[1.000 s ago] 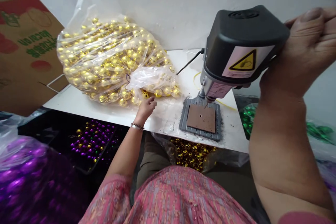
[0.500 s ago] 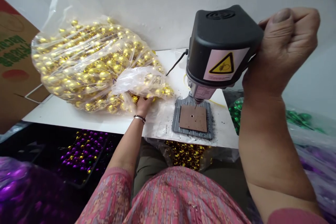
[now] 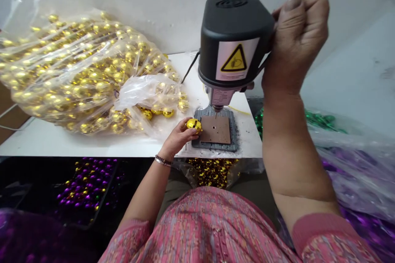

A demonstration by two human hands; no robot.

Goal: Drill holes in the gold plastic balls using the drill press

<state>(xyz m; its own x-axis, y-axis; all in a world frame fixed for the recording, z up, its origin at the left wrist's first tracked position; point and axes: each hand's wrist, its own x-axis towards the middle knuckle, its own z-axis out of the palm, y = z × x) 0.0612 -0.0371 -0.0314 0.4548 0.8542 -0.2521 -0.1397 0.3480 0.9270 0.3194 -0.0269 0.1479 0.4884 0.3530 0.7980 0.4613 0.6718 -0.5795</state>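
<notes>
Between the fingers of my left hand (image 3: 179, 134) is a shiny gold ball (image 3: 194, 125) with a dark band on it, held at the left edge of the drill press base (image 3: 233, 139). A brown square plate (image 3: 216, 129) with a small hole lies on that base. Above it stands the black-housed drill press (image 3: 236, 20), its thin bit pointing down, with a yellow warning label on the front. My right hand (image 3: 300, 28) is closed at the right side of the drill press; the part it grips, seemingly its handle, is mostly hidden behind my fingers.
A large clear bag of gold balls (image 3: 92, 78) fills the left of the white table (image 3: 77, 146), its mouth facing the drill press. Below are a dark bin with purple and gold balls (image 3: 89, 185) and gold pieces (image 3: 212, 172) by my lap. Green and purple bagged items lie right.
My left hand has come out of the bag's mouth with a gold ball and moved right to the drill press base. My right hand stays closed at the drill press. The view has shifted.
</notes>
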